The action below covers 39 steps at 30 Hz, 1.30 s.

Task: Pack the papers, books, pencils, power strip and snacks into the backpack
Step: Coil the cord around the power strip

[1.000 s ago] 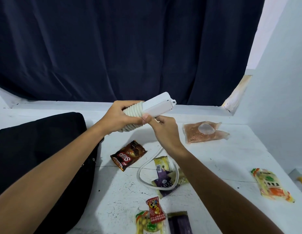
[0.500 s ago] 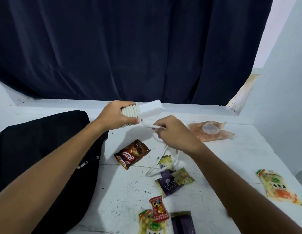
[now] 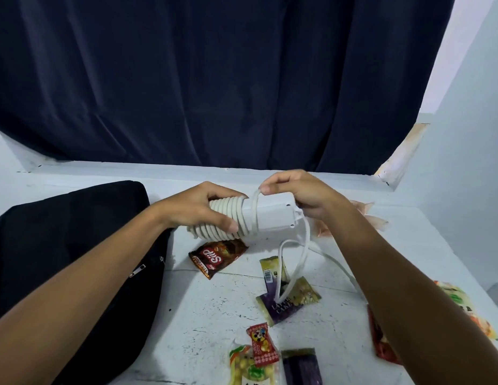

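My left hand grips the white power strip around the cord coils wound on its left end, held above the table. My right hand pinches the white cord over the strip's top; a loose loop of it hangs down to the table. The black backpack lies flat at the left. Snack packets lie below: a brown one, a purple cake packet, a small red one and a yellow-green one.
A white table carries everything. A pinkish bag lies behind my right hand, an orange-green packet at the far right, a red packet under my right forearm. A dark curtain hangs behind; a white wall stands right.
My right hand has risen from below the strip to above it, carrying the cord up and over for another turn. The hanging loop has shortened.
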{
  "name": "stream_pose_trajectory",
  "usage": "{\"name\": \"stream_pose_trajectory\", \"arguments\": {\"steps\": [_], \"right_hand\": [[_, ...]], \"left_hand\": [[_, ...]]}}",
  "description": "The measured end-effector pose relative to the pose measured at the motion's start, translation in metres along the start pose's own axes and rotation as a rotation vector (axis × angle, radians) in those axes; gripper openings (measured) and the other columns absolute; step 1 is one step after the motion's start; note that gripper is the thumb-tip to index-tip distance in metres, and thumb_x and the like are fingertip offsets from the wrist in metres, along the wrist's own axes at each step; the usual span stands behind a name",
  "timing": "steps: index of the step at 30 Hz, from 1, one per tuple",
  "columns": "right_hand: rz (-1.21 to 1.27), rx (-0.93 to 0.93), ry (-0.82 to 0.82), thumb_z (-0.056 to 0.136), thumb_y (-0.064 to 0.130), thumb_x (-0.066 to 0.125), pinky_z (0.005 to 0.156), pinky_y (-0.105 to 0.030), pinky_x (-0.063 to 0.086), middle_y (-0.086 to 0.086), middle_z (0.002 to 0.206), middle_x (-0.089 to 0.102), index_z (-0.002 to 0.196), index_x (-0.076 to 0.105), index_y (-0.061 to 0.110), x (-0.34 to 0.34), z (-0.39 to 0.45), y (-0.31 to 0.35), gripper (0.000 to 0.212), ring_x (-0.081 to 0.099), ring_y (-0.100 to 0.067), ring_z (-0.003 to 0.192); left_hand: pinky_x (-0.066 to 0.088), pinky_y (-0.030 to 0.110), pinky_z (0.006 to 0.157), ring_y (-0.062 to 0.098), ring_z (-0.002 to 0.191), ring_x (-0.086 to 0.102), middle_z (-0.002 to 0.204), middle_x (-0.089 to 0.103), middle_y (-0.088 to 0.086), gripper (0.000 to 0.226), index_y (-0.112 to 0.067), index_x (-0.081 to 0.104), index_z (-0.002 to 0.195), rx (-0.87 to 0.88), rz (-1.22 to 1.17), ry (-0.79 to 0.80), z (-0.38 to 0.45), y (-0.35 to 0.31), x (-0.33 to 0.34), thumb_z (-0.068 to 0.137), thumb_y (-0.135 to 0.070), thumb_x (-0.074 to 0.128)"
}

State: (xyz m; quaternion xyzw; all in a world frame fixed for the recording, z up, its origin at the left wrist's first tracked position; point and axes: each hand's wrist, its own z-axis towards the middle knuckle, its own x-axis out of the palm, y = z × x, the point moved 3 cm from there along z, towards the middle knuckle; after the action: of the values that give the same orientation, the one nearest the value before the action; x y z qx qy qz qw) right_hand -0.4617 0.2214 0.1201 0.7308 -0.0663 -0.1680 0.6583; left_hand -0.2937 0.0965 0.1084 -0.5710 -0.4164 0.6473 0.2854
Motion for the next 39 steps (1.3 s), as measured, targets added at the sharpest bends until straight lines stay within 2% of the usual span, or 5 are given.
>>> {"name": "stream_pose_trajectory", "arguments": {"steps": [6,14,25,31,39], "right_hand": [[0.782,0.140,0.015,0.089,0.007,0.052,0.074,-0.033,0.055,-0.015,0.091,0.066,0.101,0.063,0.000,0.011,0.017,-0.036,0.018,0.062,-0.022,0.080],[0.768,-0.096,0.249,0.062,0.001,0.076,0.055,-0.023,0.033,-0.011,0.087,0.052,0.100,0.056,0.003,0.012,0.008,-0.046,0.043,0.046,-0.015,0.072],[0.210,-0.102,-0.078,0.076,0.037,0.076,0.046,-0.016,0.037,0.003,0.089,0.064,0.111,0.067,0.016,0.029,-0.008,-0.047,0.042,0.049,-0.014,0.078],[0.275,-0.092,-0.337,0.080,0.036,0.075,0.046,-0.017,0.033,0.008,0.065,0.059,0.072,0.065,0.015,0.039,-0.014,-0.049,0.025,0.043,-0.008,0.058],[0.191,-0.228,-0.410,0.077,0.032,0.079,0.074,-0.025,0.055,0.001,0.091,0.075,0.098,0.073,0.009,0.046,-0.013,-0.042,0.032,0.070,-0.008,0.083]], "left_hand": [[0.056,0.025,0.067,0.019,0.090,0.071,0.099,0.074,0.005,0.052,-0.010,0.071,0.109,0.041,-0.281,-0.142,0.011,-0.005,0.009,0.060,-0.023,0.085],[0.060,0.040,0.065,0.026,0.088,0.070,0.099,0.073,0.010,0.071,-0.021,0.073,0.108,-0.024,-0.527,-0.214,0.019,0.008,0.016,0.045,-0.046,0.094],[0.047,0.036,0.101,0.018,0.121,0.059,0.126,0.065,-0.002,0.088,-0.037,0.067,0.119,-0.023,-0.338,-0.302,0.020,0.014,0.010,0.038,-0.058,0.092],[0.053,0.028,0.092,0.010,0.112,0.063,0.119,0.068,-0.008,0.077,-0.026,0.062,0.127,0.041,-0.177,-0.355,0.019,0.000,0.009,0.054,-0.032,0.087],[0.056,0.031,0.087,0.014,0.109,0.065,0.117,0.070,-0.005,0.076,-0.026,0.064,0.127,0.086,-0.139,-0.326,0.015,0.009,0.008,0.056,-0.038,0.086]]}}
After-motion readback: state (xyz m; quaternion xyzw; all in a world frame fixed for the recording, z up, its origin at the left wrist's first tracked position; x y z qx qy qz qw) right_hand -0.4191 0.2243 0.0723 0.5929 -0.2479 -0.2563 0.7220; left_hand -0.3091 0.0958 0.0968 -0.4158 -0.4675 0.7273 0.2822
